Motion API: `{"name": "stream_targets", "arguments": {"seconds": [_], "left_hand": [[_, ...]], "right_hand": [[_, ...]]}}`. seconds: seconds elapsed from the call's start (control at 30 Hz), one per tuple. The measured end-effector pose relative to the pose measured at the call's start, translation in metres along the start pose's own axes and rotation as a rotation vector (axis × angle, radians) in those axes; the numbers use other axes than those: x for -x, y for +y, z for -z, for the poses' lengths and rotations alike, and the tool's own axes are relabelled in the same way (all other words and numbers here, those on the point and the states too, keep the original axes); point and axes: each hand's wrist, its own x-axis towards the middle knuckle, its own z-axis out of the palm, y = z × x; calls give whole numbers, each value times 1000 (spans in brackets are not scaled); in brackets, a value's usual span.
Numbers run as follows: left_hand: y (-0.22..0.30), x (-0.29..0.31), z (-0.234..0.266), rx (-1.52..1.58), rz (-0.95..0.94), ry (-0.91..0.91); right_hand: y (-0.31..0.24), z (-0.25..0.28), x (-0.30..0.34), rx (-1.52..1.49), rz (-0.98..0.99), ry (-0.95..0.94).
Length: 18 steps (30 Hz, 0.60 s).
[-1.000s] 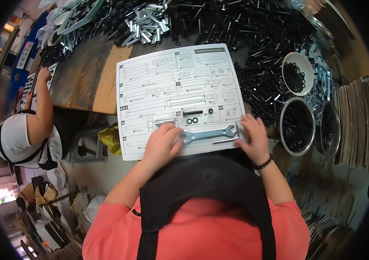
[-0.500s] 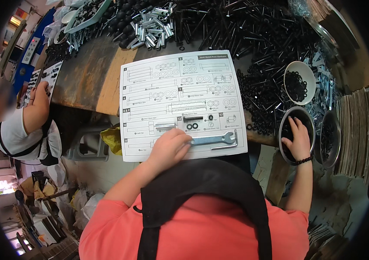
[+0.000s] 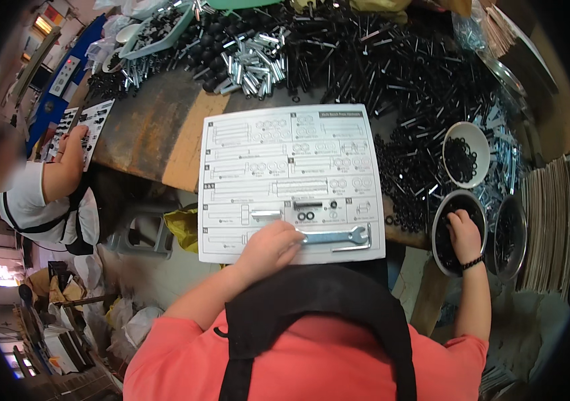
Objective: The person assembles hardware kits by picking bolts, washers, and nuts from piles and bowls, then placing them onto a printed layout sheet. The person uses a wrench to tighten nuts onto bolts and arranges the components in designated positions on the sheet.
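Our left hand [image 3: 268, 244] lies flat, fingers loosely spread, on the lower edge of the white parts sheet [image 3: 291, 180], its fingertips touching the handle end of the flat steel spanner [image 3: 335, 236]. The spanner's long axis runs left to right along that edge — open jaw end pointing toward our right side. Our right hand [image 3: 462, 230] is well apart, curled down into the metal bowl [image 3: 440, 248] of small black parts; whether it pinches anything we cannot tell.

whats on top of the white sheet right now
A silver wrench, a few small black rings and the left hand lie on the white sheet. The hand covers whatever is beneath it.
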Motion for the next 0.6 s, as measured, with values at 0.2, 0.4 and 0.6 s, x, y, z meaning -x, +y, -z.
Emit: {"name": "stream_targets", "arguments": {"seconds": [0.2,0.4,0.6], "left_hand": [[-7,5,-2,-18,-15,2],[-7,3,1,23,-9,9],[-11,6,3,-10,-26,12]], "right_hand": [[-5,7,-5,-71,-66,-58],[-10,8,-8,-4,-61,-74],[-3,10,-9,38,113,3]]}}
